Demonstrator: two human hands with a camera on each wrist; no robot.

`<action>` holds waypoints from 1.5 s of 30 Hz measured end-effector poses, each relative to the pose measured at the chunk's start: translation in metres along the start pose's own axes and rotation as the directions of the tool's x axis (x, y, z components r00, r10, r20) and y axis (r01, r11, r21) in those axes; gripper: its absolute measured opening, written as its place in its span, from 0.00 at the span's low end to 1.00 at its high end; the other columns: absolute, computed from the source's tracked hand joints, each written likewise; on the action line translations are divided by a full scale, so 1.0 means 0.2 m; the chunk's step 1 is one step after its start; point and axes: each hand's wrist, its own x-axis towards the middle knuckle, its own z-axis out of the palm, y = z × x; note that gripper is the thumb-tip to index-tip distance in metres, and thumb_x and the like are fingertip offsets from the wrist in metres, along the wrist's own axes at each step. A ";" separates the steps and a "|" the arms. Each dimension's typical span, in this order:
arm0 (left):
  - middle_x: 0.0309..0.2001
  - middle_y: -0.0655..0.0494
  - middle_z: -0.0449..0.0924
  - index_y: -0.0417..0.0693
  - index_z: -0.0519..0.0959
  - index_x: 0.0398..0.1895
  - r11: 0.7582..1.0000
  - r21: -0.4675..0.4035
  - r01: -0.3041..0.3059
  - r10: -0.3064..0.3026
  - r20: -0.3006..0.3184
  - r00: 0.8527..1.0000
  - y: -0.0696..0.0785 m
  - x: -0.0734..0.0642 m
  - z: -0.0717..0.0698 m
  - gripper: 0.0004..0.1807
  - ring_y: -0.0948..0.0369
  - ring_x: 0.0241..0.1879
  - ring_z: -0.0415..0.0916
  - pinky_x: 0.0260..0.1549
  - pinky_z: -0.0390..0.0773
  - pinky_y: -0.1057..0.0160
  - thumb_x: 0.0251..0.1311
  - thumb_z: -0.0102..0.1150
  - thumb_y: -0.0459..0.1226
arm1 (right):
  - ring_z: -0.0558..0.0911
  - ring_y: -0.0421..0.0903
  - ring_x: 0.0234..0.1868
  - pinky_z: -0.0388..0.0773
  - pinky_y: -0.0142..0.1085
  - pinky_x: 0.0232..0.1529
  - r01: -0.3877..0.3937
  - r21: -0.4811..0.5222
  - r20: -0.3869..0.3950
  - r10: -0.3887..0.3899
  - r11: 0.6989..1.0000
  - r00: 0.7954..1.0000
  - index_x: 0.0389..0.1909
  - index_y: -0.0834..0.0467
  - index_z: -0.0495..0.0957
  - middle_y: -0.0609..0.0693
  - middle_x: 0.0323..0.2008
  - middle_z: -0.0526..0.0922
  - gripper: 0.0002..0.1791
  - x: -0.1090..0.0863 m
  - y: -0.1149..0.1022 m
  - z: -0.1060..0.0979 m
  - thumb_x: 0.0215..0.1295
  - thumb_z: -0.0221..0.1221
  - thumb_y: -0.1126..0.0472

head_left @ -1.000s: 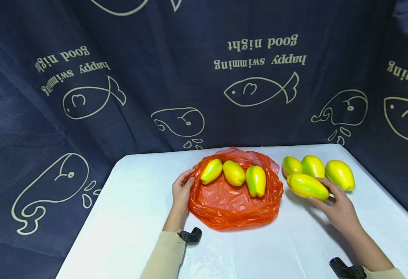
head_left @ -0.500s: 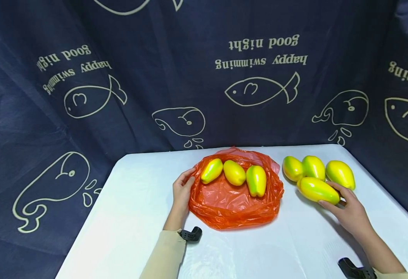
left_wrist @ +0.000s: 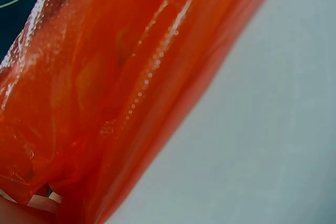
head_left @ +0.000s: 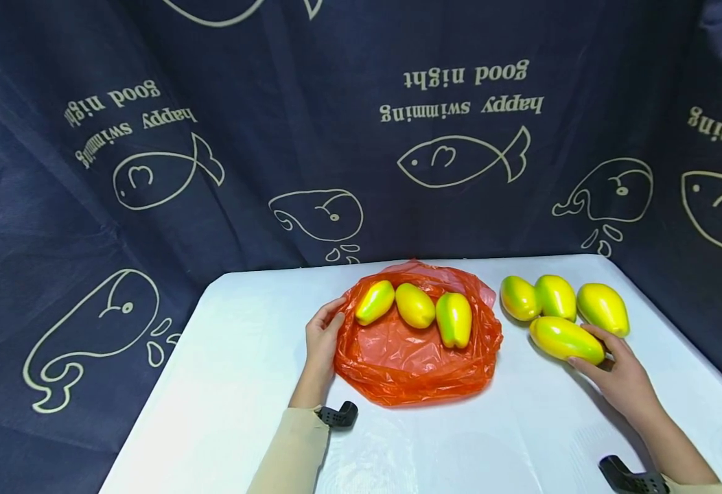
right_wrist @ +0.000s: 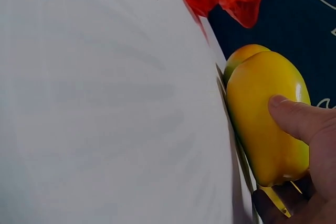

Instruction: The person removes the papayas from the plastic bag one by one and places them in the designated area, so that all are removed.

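A red plastic bag (head_left: 398, 343) lies spread open on the white table, with three yellow-green papayas (head_left: 415, 306) along its far side. My left hand (head_left: 322, 339) pinches the bag's left rim; in the left wrist view the red plastic (left_wrist: 105, 93) hides most of that hand. Over on the right, my right hand (head_left: 623, 377) grips a papaya (head_left: 565, 338) by its near end. The right wrist view shows the thumb on the side of this papaya (right_wrist: 268, 114) and fingertips under its end. It sits on or just above the table.
Behind the gripped fruit are three more papayas (head_left: 555, 297), close together near the table's right edge. A dark blue cloth (head_left: 336, 137) with fish drawings hangs behind the white table (head_left: 243, 384) and along its sides.
My right hand has carried its papaya rightward and toward me, and has slowed to near stillness in the last half second. The left hand and bag have stayed put.
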 end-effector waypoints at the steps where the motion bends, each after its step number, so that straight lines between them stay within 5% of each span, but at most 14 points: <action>1: 0.60 0.52 0.78 0.52 0.80 0.59 1.000 0.000 0.000 0.000 -0.002 1.000 0.00 0.00 0.00 0.16 0.57 0.56 0.78 0.51 0.83 0.65 0.70 0.54 0.36 | 0.67 0.65 0.58 0.61 0.15 0.34 0.000 -0.004 0.001 0.000 1.000 1.000 0.74 0.61 0.58 0.69 0.64 0.65 0.40 0.00 0.00 0.00 0.67 0.63 0.51; 7: 0.59 0.53 0.78 0.53 0.81 0.58 1.000 0.003 0.007 -0.007 -0.010 1.000 0.00 0.00 0.00 0.16 0.57 0.56 0.78 0.51 0.83 0.65 0.70 0.55 0.36 | 0.66 0.66 0.59 0.59 0.12 0.35 0.009 0.014 -0.003 -0.009 1.000 1.000 0.75 0.61 0.57 0.70 0.65 0.64 0.40 -0.01 0.00 0.00 0.68 0.63 0.52; 10: 0.60 0.52 0.77 0.53 0.80 0.59 1.000 0.006 0.011 -0.011 -0.003 1.000 0.00 0.00 0.00 0.16 0.56 0.56 0.77 0.51 0.83 0.64 0.70 0.55 0.37 | 0.64 0.68 0.63 0.61 0.10 0.49 -0.011 0.022 -0.005 0.011 1.000 1.000 0.76 0.59 0.55 0.71 0.67 0.62 0.41 -0.01 -0.01 0.00 0.69 0.61 0.50; 13: 0.60 0.52 0.77 0.53 0.80 0.59 1.000 0.010 0.017 -0.017 0.004 1.000 0.00 0.00 0.00 0.16 0.56 0.56 0.77 0.52 0.83 0.63 0.71 0.54 0.37 | 0.61 0.72 0.68 0.66 0.38 0.73 -0.029 0.040 -0.010 0.030 0.999 1.000 0.77 0.59 0.53 0.72 0.69 0.60 0.42 -0.02 -0.02 0.00 0.69 0.61 0.51; 16: 0.61 0.52 0.76 0.53 0.79 0.60 1.000 0.008 0.018 -0.018 0.008 1.000 0.01 0.00 0.00 0.17 0.56 0.57 0.77 0.53 0.83 0.62 0.71 0.54 0.37 | 0.58 0.75 0.69 0.57 0.72 0.65 -0.033 0.050 -0.035 0.035 0.998 0.999 0.77 0.61 0.53 0.74 0.69 0.58 0.42 -0.02 -0.03 -0.01 0.68 0.62 0.54; 21: 0.61 0.53 0.77 0.52 0.79 0.59 1.000 -0.003 0.010 -0.010 0.009 1.000 0.00 0.00 0.00 0.16 0.56 0.57 0.77 0.52 0.83 0.63 0.71 0.54 0.36 | 0.54 0.75 0.71 0.50 0.74 0.67 -0.027 0.036 -0.109 0.031 0.999 0.994 0.77 0.60 0.53 0.74 0.70 0.56 0.41 -0.03 -0.07 -0.02 0.67 0.62 0.58; 34: 0.61 0.53 0.77 0.52 0.79 0.59 1.000 0.012 0.010 -0.010 0.000 1.000 -0.01 0.00 0.00 0.16 0.56 0.57 0.77 0.52 0.83 0.64 0.71 0.54 0.36 | 0.57 0.69 0.72 0.51 0.67 0.71 0.118 0.082 -0.231 -0.096 0.990 0.968 0.73 0.59 0.62 0.68 0.68 0.65 0.34 -0.02 -0.25 -0.04 0.66 0.61 0.63; 36: 0.61 0.52 0.77 0.52 0.79 0.60 1.000 0.012 0.010 -0.010 0.002 1.000 -0.01 0.00 0.00 0.16 0.56 0.58 0.77 0.52 0.83 0.64 0.71 0.54 0.36 | 0.57 0.63 0.74 0.50 0.59 0.76 0.129 0.098 -0.239 -0.102 0.987 0.965 0.73 0.58 0.62 0.63 0.70 0.65 0.34 -0.02 -0.28 -0.04 0.68 0.60 0.60; 38: 0.61 0.52 0.77 0.52 0.79 0.60 1.000 0.012 0.011 -0.011 0.003 1.000 -0.01 0.00 0.00 0.16 0.56 0.58 0.77 0.53 0.83 0.64 0.71 0.54 0.36 | 0.59 0.48 0.75 0.52 0.40 0.76 0.141 0.110 -0.251 -0.110 0.984 0.962 0.73 0.56 0.63 0.59 0.70 0.66 0.33 -0.01 -0.31 -0.03 0.69 0.60 0.58; 41: 0.62 0.52 0.77 0.52 0.79 0.60 1.000 0.012 0.011 -0.011 0.001 1.000 -0.01 0.00 0.00 0.17 0.56 0.58 0.77 0.53 0.82 0.64 0.71 0.54 0.37 | 0.60 0.25 0.67 0.53 0.18 0.65 0.187 0.129 -0.261 -0.149 0.974 0.954 0.72 0.54 0.64 0.57 0.68 0.67 0.32 0.01 -0.36 -0.01 0.69 0.60 0.58; 45: 0.61 0.53 0.77 0.53 0.80 0.59 1.000 0.009 0.016 -0.016 -0.004 1.000 0.00 0.00 0.00 0.16 0.56 0.58 0.76 0.53 0.83 0.63 0.71 0.54 0.37 | 0.60 0.17 0.59 0.57 0.11 0.55 0.240 0.170 -0.249 -0.194 0.956 0.949 0.72 0.53 0.66 0.59 0.65 0.70 0.32 0.03 -0.43 0.03 0.67 0.61 0.60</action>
